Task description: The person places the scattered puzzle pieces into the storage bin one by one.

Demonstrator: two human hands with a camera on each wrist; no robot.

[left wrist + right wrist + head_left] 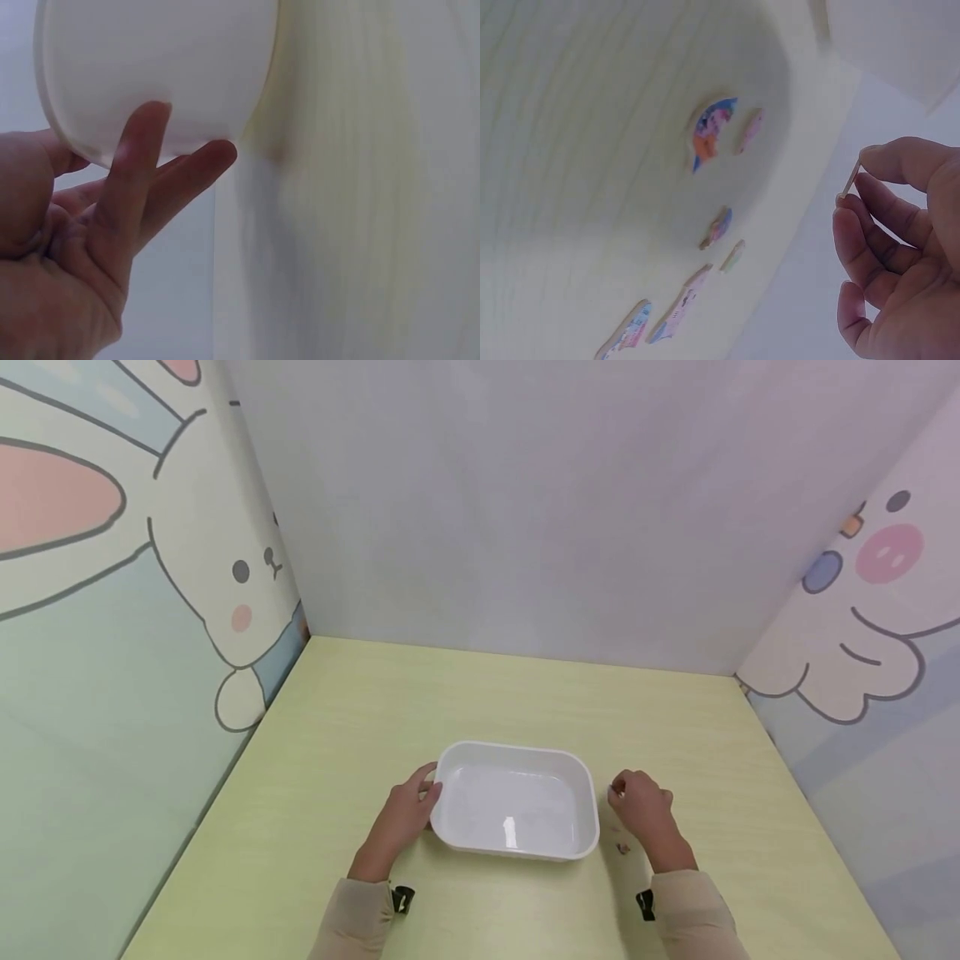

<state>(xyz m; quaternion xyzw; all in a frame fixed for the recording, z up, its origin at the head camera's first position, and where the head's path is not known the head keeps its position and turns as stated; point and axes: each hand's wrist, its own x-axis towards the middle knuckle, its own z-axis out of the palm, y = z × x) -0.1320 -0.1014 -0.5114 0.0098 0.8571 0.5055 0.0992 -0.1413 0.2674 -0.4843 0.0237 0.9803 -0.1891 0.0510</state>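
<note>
My left hand (403,812) grips the left end of a white rectangular plastic basin (517,855). In the left wrist view its thumb is at the rim and other fingers (139,142) lie against the outer wall. No contents show inside the basin. Just right of the basin, my right hand (647,810) pinches a thin flat piece (850,178) between thumb and fingers. That piece is seen edge-on, so its face is hidden. Below this hand, several small printed flat pieces lie on the table, among them a curved blue, pink and orange one (709,133).
The pale yellow wood-grain table (360,693) reaches back to a plain whitish wall (510,510). A rabbit is printed on the left side wall (97,710), a pig on the right one (907,693). Beside the curved piece lies a small pink piece (751,131).
</note>
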